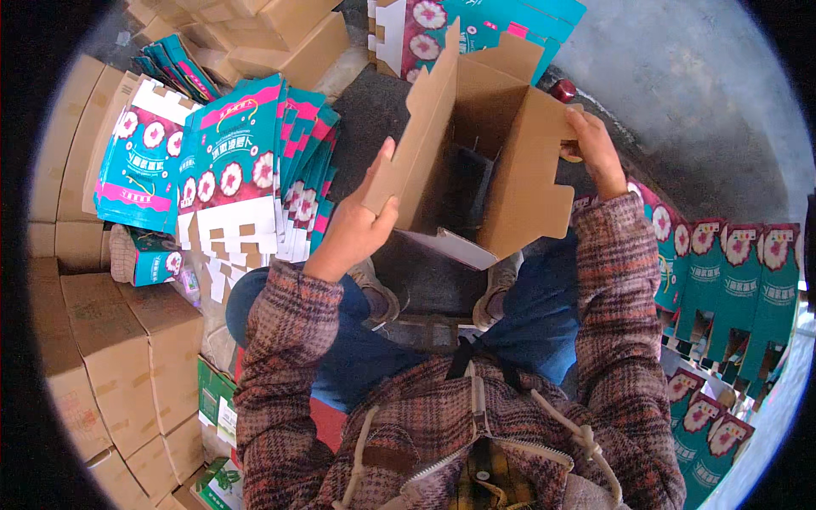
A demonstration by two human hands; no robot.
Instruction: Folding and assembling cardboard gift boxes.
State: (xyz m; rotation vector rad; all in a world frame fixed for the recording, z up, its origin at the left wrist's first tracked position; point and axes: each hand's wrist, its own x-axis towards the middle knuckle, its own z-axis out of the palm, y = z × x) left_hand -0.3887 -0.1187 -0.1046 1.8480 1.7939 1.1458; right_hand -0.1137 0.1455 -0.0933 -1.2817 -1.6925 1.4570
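Observation:
An unfolded cardboard box (527, 149) hangs in front of me between my knees, its plain brown inner side showing and its end flaps standing out. My left hand (361, 217) grips its left wall, thumb and fingers on either side of the board. On the right, my right hand (595, 153) is closed on the edge of the opposite wall near a flap. The middle of the box is dark, and I cannot tell whether its far end is closed. Flat printed cartons (225, 153) in teal, white and dark red lie fanned in a stack to my left.
Brown cartons (106, 340) are piled along the left, with more boxes (289, 51) at the far left. Printed teal boxes (722, 263) stand in rows at the right. Another printed carton (493, 25) lies beyond the held box. A small dark red object (563, 90) rests on the floor.

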